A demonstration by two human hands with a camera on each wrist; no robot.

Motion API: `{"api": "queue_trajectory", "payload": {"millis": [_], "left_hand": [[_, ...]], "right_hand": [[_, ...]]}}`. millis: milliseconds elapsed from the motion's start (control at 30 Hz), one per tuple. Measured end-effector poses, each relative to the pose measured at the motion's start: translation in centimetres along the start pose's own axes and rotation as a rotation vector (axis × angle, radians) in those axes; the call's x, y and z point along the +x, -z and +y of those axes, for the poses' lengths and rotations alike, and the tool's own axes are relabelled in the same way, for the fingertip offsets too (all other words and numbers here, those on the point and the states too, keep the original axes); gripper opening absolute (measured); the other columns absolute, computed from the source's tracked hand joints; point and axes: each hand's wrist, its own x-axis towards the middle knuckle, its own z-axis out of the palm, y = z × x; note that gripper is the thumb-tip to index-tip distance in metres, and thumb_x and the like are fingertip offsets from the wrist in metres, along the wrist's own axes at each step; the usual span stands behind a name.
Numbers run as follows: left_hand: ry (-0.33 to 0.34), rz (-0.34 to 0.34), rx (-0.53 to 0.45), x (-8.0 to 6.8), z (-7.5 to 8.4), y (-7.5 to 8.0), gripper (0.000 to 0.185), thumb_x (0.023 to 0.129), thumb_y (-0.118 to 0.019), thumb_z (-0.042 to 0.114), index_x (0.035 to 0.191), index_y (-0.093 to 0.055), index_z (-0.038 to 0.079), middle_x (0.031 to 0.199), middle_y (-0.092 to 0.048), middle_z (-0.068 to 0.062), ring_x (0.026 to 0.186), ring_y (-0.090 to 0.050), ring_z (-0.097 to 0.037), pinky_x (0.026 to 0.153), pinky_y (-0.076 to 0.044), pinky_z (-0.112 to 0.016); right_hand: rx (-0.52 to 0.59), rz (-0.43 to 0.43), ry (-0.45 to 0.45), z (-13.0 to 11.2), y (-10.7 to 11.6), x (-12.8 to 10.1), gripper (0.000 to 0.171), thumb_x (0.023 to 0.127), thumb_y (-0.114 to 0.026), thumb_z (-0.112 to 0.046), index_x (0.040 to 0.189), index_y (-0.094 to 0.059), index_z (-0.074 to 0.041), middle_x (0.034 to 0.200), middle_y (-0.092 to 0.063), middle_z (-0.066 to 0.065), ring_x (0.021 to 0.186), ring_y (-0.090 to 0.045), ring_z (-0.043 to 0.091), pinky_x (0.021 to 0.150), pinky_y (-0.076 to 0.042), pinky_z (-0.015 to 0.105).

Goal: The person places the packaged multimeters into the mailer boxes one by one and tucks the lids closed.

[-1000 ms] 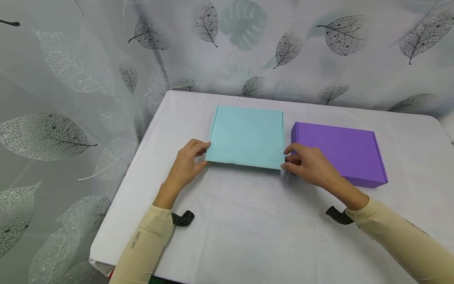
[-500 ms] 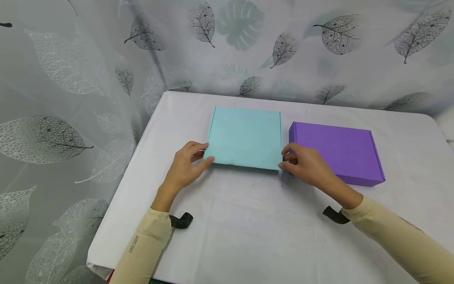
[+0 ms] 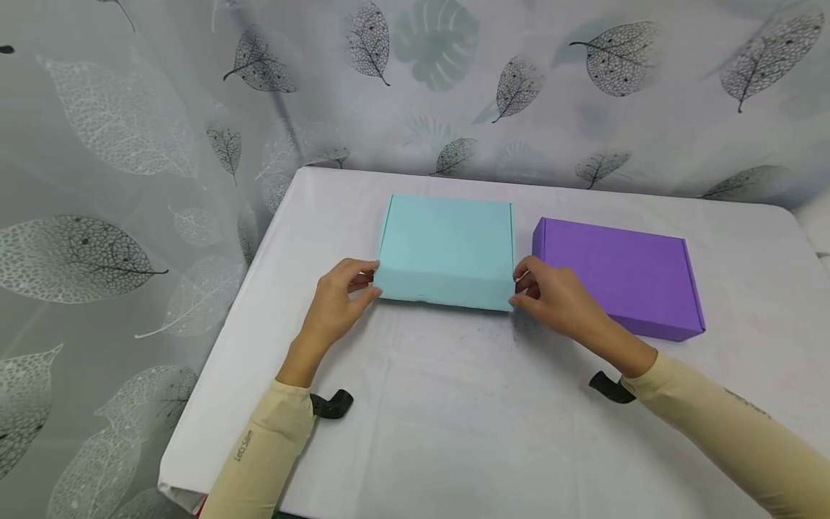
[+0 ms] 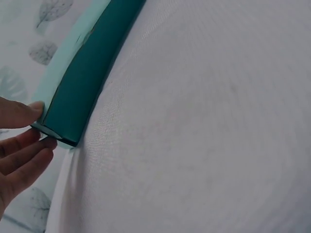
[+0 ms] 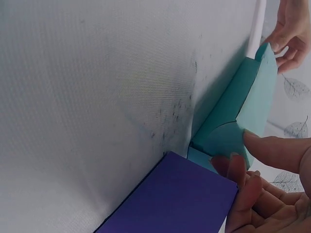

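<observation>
A turquoise cardboard box (image 3: 447,234) lies flat near the back of the table, its lid down over most of the top. Along the front, the lid's edge stands slightly out over the darker front wall (image 4: 87,73). My left hand (image 3: 332,306) holds the front left corner, thumb on the lid edge and fingers at the side. At the front right corner my right hand (image 3: 558,297) pinches the lid, its thumb by a rounded side flap (image 5: 225,139) in the right wrist view. Close to those fingers stands a closed purple cardboard box (image 3: 616,274).
A white cloth (image 3: 454,425) covers the table. Behind and to the left hangs a grey leaf-patterned curtain (image 3: 441,108). Black curved pieces (image 3: 332,404) show at both wrists, beside the beige sleeves (image 3: 266,440).
The left thumb came onto the lid's top, then slid back to its edge. A crease now shows across the lid's front. The purple box has shifted slightly right, beside my right hand.
</observation>
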Motion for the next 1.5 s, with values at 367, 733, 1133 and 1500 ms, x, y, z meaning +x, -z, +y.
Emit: {"api": "queue_trajectory", "payload": {"millis": [367,733,1133,1500], "left_hand": [[0.016,0.001,0.061,0.4,0.1,-0.1,0.042,0.083,-0.083,-0.009,0.123,-0.069,-0.007,0.114,-0.066,-0.017,0.104,-0.068,-0.030,0.092,-0.058,-0.037],[-0.001,-0.078,0.290,1.4,1.0,0.1,0.046,0.080,-0.088,-0.005,0.121,-0.067,-0.002,0.142,-0.061,-0.012,0.126,-0.061,-0.032,0.101,-0.051,-0.044],[-0.039,-0.146,0.364,1.9,1.3,0.2,0.053,0.082,-0.088,-0.002,0.132,-0.070,-0.002,0.140,-0.060,-0.013,0.122,-0.063,-0.033,0.094,-0.056,-0.043],[-0.012,-0.150,0.355,2.3,1.5,0.0,0.054,0.081,-0.087,-0.003,0.133,-0.069,-0.003,0.148,-0.057,-0.011,0.131,-0.058,-0.031,0.104,-0.051,-0.043]], "right_hand": [[-0.020,-0.017,-0.001,0.0,0.1,0.3,0.042,0.090,-0.080,-0.001,0.124,-0.057,0.005,0.097,-0.074,0.012,0.080,-0.070,0.024,0.067,-0.056,0.041],[-0.193,-0.079,0.030,0.0,-0.2,0.8,0.064,0.090,-0.081,-0.007,0.147,-0.054,0.006,0.097,-0.072,0.012,0.084,-0.067,0.024,0.066,-0.054,0.039],[-0.326,0.006,0.127,0.4,-0.3,0.8,0.056,0.089,-0.084,-0.014,0.138,-0.065,0.002,0.112,-0.068,0.019,0.095,-0.066,0.031,0.069,-0.056,0.045],[-0.425,0.048,0.191,0.6,-0.5,1.1,0.055,0.086,-0.088,-0.016,0.134,-0.069,0.002,0.109,-0.067,0.017,0.098,-0.063,0.032,0.061,-0.057,0.041]]}}
